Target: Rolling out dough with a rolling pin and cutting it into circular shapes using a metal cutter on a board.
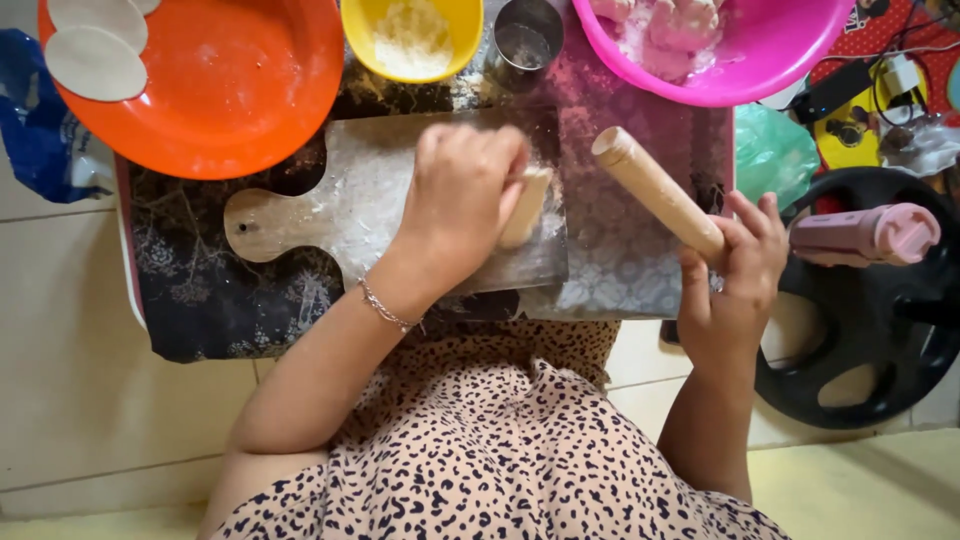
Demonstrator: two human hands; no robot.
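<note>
Dough (pixel 527 205) sits on the floured board (pixel 330 205), and the left hand (pixel 462 195) is right on top of it, fingers curled together over the piece, pressing down. Right hand (pixel 735 262) is off to the side of the board, fingers clamped round one end of the rolling pin (pixel 655 190), which slants up over the worktop (pixel 640 250). Orange bowl (pixel 230 85) with two flat discs (pixel 95 60), yellow bowl (pixel 410 40) and pink bowl (pixel 720 60) line the far edge

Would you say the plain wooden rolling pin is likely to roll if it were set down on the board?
Probably: the plain wooden rolling pin looks round and smooth. It seems stiff and fairly light, since the right hand lifts it by one end.
</note>
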